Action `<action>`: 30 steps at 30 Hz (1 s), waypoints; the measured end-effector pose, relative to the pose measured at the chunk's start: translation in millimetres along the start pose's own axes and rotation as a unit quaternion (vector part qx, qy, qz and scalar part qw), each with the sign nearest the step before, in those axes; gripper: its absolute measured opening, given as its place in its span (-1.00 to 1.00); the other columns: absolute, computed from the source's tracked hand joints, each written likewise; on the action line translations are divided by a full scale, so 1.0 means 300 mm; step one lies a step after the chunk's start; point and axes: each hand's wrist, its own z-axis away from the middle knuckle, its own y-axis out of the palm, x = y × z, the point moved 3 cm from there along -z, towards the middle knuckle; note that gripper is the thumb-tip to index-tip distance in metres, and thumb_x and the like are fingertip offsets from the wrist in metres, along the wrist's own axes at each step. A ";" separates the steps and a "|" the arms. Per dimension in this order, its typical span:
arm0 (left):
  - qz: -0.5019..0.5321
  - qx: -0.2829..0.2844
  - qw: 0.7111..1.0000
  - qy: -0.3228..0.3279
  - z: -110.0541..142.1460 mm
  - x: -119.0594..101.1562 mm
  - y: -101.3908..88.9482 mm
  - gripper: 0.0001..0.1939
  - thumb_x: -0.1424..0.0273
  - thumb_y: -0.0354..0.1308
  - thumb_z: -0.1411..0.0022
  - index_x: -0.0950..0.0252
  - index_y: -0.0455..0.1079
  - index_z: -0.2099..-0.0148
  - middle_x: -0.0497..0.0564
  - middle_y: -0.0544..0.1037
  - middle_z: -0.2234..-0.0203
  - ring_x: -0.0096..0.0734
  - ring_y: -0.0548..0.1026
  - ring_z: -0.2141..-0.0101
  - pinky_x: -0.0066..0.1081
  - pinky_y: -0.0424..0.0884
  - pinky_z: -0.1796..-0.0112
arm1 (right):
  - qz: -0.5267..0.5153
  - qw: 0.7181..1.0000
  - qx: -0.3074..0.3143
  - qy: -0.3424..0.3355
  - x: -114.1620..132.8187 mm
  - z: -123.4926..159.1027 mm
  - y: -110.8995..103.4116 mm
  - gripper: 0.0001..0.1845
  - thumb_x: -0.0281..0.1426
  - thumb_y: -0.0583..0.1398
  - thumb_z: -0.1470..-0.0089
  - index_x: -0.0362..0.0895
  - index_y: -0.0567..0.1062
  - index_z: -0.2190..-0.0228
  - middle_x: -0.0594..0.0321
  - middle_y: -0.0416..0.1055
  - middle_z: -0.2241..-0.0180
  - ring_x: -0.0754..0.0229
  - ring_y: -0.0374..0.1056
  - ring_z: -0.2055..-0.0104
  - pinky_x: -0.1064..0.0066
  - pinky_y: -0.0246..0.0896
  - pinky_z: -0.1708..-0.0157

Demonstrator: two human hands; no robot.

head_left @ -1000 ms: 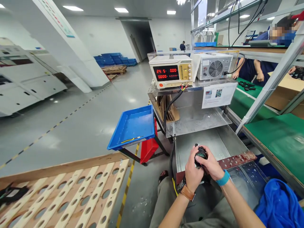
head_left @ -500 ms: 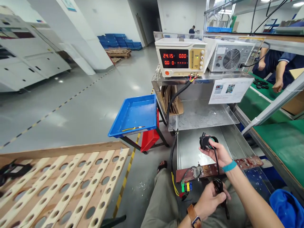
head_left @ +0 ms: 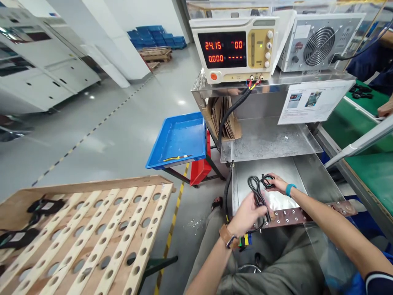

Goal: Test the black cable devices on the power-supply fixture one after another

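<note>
A looped black cable is gripped in my left hand, which wears a watch on a brown strap. That hand is over the front strip of the metal tray. Farther in over the tray, my right hand, with a teal wristband, has its fingers closed around a black round housing. Whether the housing touches the tray floor I cannot tell. Below my left hand, coloured clip connectors hang at the brown riveted strip.
A power supply with lit red digits stands on the shelf above, beside a grey fan unit. Left are a blue tray with yellow-handled pliers and a wooden rack with holes. A co-worker's hand shows at right.
My left hand has risen from over my lap to the tray's front edge with the cable. My right hand has moved farther in over the tray with the housing. My view has come closer.
</note>
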 end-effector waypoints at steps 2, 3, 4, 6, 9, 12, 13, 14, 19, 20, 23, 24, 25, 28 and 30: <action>-0.078 -0.079 0.993 0.044 -0.063 -0.004 -0.061 -0.48 0.30 0.40 -0.02 0.29 0.23 0.04 -0.04 0.47 0.34 -0.41 0.53 0.35 -0.40 0.45 0.28 | 0.010 1.000 0.001 0.013 -0.014 -0.001 0.002 -0.48 -0.43 0.37 0.20 -0.12 0.40 0.14 0.20 0.45 0.29 0.13 0.41 0.34 0.33 0.47 0.39; -0.110 -0.103 0.987 0.055 -0.086 0.006 -0.084 -0.51 0.31 0.37 -0.04 0.30 0.24 0.05 -0.04 0.47 0.34 -0.42 0.53 0.36 -0.39 0.45 0.26 | 0.021 1.000 0.004 0.018 -0.020 -0.001 0.003 -0.50 -0.43 0.36 0.20 -0.12 0.40 0.15 0.22 0.44 0.32 0.14 0.40 0.35 0.34 0.46 0.40; -0.133 -0.116 0.982 0.062 -0.103 0.021 -0.102 -0.54 0.32 0.35 -0.06 0.30 0.24 0.06 -0.05 0.47 0.35 -0.43 0.53 0.37 -0.39 0.45 0.26 | 0.034 0.999 0.007 0.024 -0.026 -0.002 0.004 -0.52 -0.42 0.35 0.20 -0.13 0.40 0.16 0.24 0.43 0.35 0.15 0.39 0.36 0.36 0.45 0.41; -0.155 -0.118 0.978 0.069 -0.120 0.057 -0.123 -0.59 0.34 0.30 -0.10 0.30 0.24 0.06 -0.04 0.47 0.33 -0.44 0.53 0.38 -0.38 0.46 0.27 | 0.055 0.998 0.013 0.033 -0.037 -0.005 0.004 -0.54 -0.42 0.35 0.22 -0.14 0.40 0.20 0.26 0.42 0.39 0.17 0.38 0.39 0.38 0.43 0.43; -0.157 -0.130 0.975 0.084 -0.121 0.092 -0.134 -0.62 0.33 0.27 -0.13 0.30 0.23 0.07 -0.02 0.47 0.32 -0.42 0.54 0.37 -0.37 0.48 0.28 | 0.052 0.998 0.012 0.037 -0.049 -0.011 -0.002 -0.53 -0.42 0.35 0.23 -0.13 0.39 0.20 0.24 0.44 0.36 0.17 0.38 0.40 0.38 0.43 0.43; -0.143 -0.144 0.976 0.085 -0.123 0.102 -0.136 -0.60 0.30 0.28 -0.13 0.29 0.21 0.07 -0.04 0.46 0.33 -0.41 0.54 0.35 -0.36 0.49 0.26 | 0.046 0.998 0.013 0.043 -0.060 -0.019 -0.008 -0.50 -0.39 0.34 0.22 -0.11 0.37 0.17 0.20 0.45 0.33 0.15 0.39 0.40 0.37 0.42 0.45; -0.136 -0.145 0.977 0.083 -0.126 0.103 -0.136 -0.59 0.29 0.29 -0.13 0.29 0.21 0.06 -0.04 0.46 0.32 -0.42 0.55 0.35 -0.36 0.50 0.26 | 0.045 0.998 0.015 0.043 -0.063 -0.021 -0.010 -0.49 -0.39 0.34 0.22 -0.11 0.37 0.16 0.19 0.45 0.32 0.14 0.39 0.40 0.37 0.42 0.45; -0.129 -0.145 0.978 0.081 -0.129 0.104 -0.136 -0.58 0.28 0.29 -0.12 0.28 0.21 0.05 -0.04 0.46 0.32 -0.42 0.55 0.36 -0.36 0.50 0.26 | 0.045 0.998 0.016 0.041 -0.067 -0.024 -0.012 -0.49 -0.40 0.33 0.22 -0.11 0.37 0.15 0.18 0.45 0.31 0.13 0.40 0.39 0.37 0.42 0.45; -0.102 -0.156 0.980 0.074 -0.137 0.113 -0.137 -0.54 0.27 0.32 -0.08 0.28 0.20 0.06 -0.06 0.46 0.35 -0.42 0.55 0.37 -0.39 0.49 0.29 | 0.049 0.997 0.015 0.060 -0.081 -0.034 -0.020 -0.51 -0.42 0.34 0.18 -0.11 0.36 0.15 0.19 0.44 0.30 0.15 0.40 0.41 0.36 0.44 0.45; -0.098 -0.152 0.981 0.068 -0.136 0.115 -0.135 -0.54 0.27 0.33 -0.07 0.28 0.20 0.07 -0.07 0.46 0.36 -0.42 0.55 0.38 -0.39 0.49 0.29 | 0.050 0.997 0.016 0.064 -0.082 -0.036 -0.021 -0.52 -0.42 0.35 0.16 -0.10 0.35 0.16 0.21 0.44 0.32 0.16 0.40 0.41 0.36 0.45 0.44; -0.093 -0.139 0.985 0.046 -0.133 0.122 -0.127 -0.55 0.28 0.34 -0.05 0.27 0.20 0.10 -0.08 0.44 0.36 -0.45 0.54 0.40 -0.39 0.49 0.30 | 0.050 0.996 0.019 0.065 -0.081 -0.039 -0.024 -0.57 -0.41 0.36 0.09 -0.10 0.35 0.17 0.24 0.42 0.36 0.15 0.40 0.39 0.34 0.47 0.42; -0.095 -0.137 0.985 0.042 -0.131 0.125 -0.126 -0.55 0.29 0.35 -0.05 0.27 0.21 0.12 -0.08 0.43 0.37 -0.45 0.54 0.41 -0.39 0.49 0.31 | 0.048 0.997 0.017 0.063 -0.081 -0.040 -0.025 -0.58 -0.41 0.36 0.07 -0.10 0.35 0.16 0.25 0.41 0.37 0.15 0.40 0.40 0.34 0.48 0.42; -0.098 -0.137 0.985 0.040 -0.131 0.127 -0.125 -0.56 0.30 0.35 -0.04 0.28 0.21 0.13 -0.08 0.43 0.37 -0.45 0.53 0.41 -0.40 0.48 0.32 | 0.045 0.997 0.015 0.062 -0.082 -0.041 -0.027 -0.58 -0.41 0.36 0.06 -0.11 0.36 0.16 0.25 0.41 0.37 0.15 0.40 0.40 0.34 0.48 0.43; -0.115 -0.134 0.984 0.037 -0.130 0.141 -0.126 -0.60 0.29 0.33 -0.07 0.29 0.24 0.13 -0.08 0.42 0.39 -0.46 0.53 0.44 -0.41 0.47 0.34 | 0.030 0.998 0.013 0.060 -0.091 -0.044 -0.031 -0.56 -0.41 0.36 0.05 -0.10 0.36 0.14 0.26 0.41 0.34 0.16 0.41 0.39 0.36 0.49 0.43; -0.125 -0.130 0.983 0.037 -0.130 0.153 -0.129 -0.61 0.28 0.31 -0.09 0.29 0.25 0.12 -0.08 0.42 0.39 -0.45 0.53 0.45 -0.42 0.47 0.36 | 0.014 0.998 0.018 0.054 -0.099 -0.049 -0.033 -0.55 -0.42 0.37 0.06 -0.10 0.36 0.14 0.25 0.42 0.30 0.16 0.41 0.36 0.33 0.51 0.39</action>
